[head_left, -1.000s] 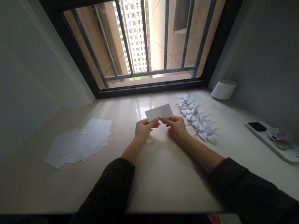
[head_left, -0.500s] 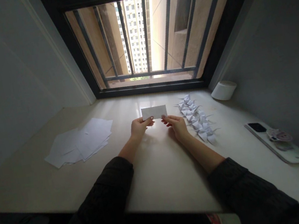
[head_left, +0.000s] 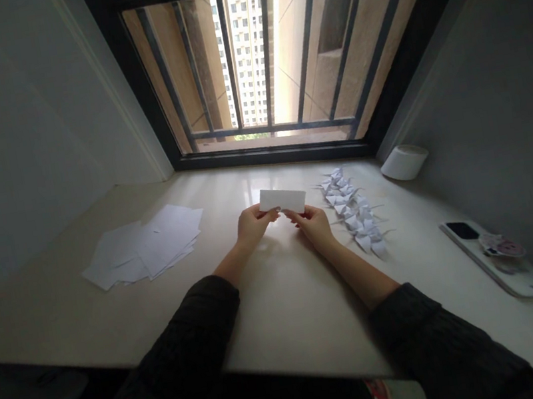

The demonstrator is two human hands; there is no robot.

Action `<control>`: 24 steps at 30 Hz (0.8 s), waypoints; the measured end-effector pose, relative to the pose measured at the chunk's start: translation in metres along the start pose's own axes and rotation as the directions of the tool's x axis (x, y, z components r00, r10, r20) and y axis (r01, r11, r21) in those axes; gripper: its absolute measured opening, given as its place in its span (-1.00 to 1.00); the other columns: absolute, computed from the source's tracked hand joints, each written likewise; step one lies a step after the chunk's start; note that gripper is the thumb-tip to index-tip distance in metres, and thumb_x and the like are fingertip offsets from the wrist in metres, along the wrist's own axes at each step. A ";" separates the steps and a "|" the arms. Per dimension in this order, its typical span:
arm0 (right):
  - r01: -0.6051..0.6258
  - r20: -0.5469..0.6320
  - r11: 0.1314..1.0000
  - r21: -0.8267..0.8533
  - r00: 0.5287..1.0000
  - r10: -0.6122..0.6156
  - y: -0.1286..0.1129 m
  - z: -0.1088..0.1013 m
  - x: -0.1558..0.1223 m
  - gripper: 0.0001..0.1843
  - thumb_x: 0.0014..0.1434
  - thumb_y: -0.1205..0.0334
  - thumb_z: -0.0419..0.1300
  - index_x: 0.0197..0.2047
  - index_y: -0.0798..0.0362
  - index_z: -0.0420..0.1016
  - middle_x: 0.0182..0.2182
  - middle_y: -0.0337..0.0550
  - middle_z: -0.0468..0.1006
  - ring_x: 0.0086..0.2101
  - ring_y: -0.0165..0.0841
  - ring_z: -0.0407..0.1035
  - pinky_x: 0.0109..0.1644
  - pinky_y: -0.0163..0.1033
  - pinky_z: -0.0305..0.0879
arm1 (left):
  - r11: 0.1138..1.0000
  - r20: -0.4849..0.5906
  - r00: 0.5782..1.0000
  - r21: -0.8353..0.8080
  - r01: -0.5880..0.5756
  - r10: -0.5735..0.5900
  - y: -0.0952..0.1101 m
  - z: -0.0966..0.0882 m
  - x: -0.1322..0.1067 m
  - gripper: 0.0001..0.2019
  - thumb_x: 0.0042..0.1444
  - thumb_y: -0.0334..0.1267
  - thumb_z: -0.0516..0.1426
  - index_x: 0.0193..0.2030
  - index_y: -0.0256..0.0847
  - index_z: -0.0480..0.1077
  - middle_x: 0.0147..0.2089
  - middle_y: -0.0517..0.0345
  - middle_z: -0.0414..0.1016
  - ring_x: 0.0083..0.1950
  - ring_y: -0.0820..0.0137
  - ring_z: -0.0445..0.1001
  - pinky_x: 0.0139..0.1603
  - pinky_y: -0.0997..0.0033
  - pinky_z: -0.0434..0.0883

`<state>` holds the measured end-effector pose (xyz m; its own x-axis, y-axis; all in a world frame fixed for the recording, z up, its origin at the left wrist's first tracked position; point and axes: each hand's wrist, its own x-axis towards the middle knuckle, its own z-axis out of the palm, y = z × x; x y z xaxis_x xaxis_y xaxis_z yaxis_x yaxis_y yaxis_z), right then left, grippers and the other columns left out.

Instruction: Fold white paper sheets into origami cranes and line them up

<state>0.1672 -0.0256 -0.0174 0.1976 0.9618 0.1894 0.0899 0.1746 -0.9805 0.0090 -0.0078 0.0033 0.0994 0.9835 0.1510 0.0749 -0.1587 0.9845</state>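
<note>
Two bare hands are ours, and between them we hold a small white paper rectangle (head_left: 283, 199) above the pale counter (head_left: 294, 310), near its middle. Our left hand (head_left: 251, 225) pinches the near edge with thumb and fingers; our right hand (head_left: 315, 224) grips the near right corner the same way, and the two thumb tips almost meet. Beyond the paper we see a dark window frame (head_left: 269, 154). Well to our left lies a loose, overlapping pile of white sheets (head_left: 171, 236). Just beside our right hand, pointed folded-paper figures (head_left: 350, 210) stand crowded in a band. Farther right, by the wall, we have a white rounded object (head_left: 404, 163) and a phone (head_left: 519, 276) with an attachment (head_left: 504, 247) on its back.
</note>
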 end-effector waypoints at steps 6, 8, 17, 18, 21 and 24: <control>-0.037 -0.085 0.995 0.089 0.995 0.045 -0.001 0.003 -0.002 -0.58 -0.23 -0.12 0.36 -0.51 0.12 0.57 -0.56 -0.11 0.56 -0.53 -0.38 0.34 -0.42 -0.27 0.24 | 0.994 0.035 0.997 -0.078 0.074 -0.071 0.003 0.002 -0.002 -0.66 -0.13 -0.03 0.27 -0.29 -0.25 0.51 -0.29 0.00 0.59 -0.25 0.31 0.52 -0.31 0.41 0.29; -0.034 -0.072 0.994 0.104 0.997 0.042 -0.002 0.004 -0.003 -0.60 -0.23 -0.10 0.36 -0.52 0.11 0.57 -0.56 -0.11 0.56 -0.52 -0.38 0.34 -0.42 -0.27 0.23 | 0.992 0.053 0.995 -0.088 0.086 -0.082 0.003 0.003 -0.003 -0.67 -0.14 -0.04 0.27 -0.29 -0.24 0.52 -0.28 0.00 0.59 -0.24 0.31 0.52 -0.28 0.40 0.28; -0.025 -0.025 0.994 0.110 0.999 0.028 0.003 0.003 -0.001 -0.62 -0.20 -0.09 0.35 -0.53 0.10 0.59 -0.57 -0.12 0.56 -0.53 -0.39 0.32 -0.42 -0.28 0.20 | 0.988 0.084 0.987 -0.059 0.140 -0.135 0.005 0.002 -0.004 -0.67 -0.16 -0.03 0.27 -0.33 -0.25 0.54 -0.33 0.00 0.59 -0.22 0.29 0.52 -0.26 0.38 0.28; -0.028 -0.024 0.993 0.112 0.999 0.031 0.003 0.003 -0.001 -0.62 -0.20 -0.09 0.35 -0.53 0.10 0.59 -0.57 -0.11 0.56 -0.53 -0.38 0.33 -0.42 -0.28 0.20 | 0.989 0.088 0.987 -0.057 0.137 -0.132 0.005 0.002 -0.004 -0.68 -0.16 -0.03 0.27 -0.34 -0.24 0.54 -0.33 0.01 0.59 -0.23 0.29 0.52 -0.27 0.38 0.28; -0.038 -0.025 0.995 0.097 0.999 0.041 0.001 0.003 -0.002 -0.61 -0.20 -0.10 0.35 -0.52 0.10 0.59 -0.55 -0.09 0.58 -0.51 -0.37 0.36 -0.42 -0.27 0.21 | 0.990 0.081 0.989 -0.045 0.131 -0.127 0.005 0.001 -0.004 -0.68 -0.16 -0.02 0.26 -0.36 -0.25 0.54 -0.33 0.00 0.59 -0.24 0.30 0.52 -0.28 0.39 0.28; -0.036 -0.032 0.997 0.065 0.999 0.038 -0.003 0.005 -0.003 -0.59 -0.20 -0.11 0.35 -0.49 0.11 0.59 -0.52 -0.07 0.59 -0.48 -0.33 0.39 -0.41 -0.27 0.23 | 0.991 0.056 0.990 -0.033 0.132 -0.130 0.006 0.000 -0.003 -0.68 -0.16 -0.01 0.26 -0.37 -0.25 0.53 -0.33 -0.01 0.59 -0.24 0.29 0.52 -0.29 0.40 0.28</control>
<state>0.1620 -0.0278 -0.0156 0.2325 0.9604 0.1538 0.0188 0.1537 -0.9879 0.0093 -0.0112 0.0087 0.1446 0.9894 0.0162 0.0549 -0.0243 0.9982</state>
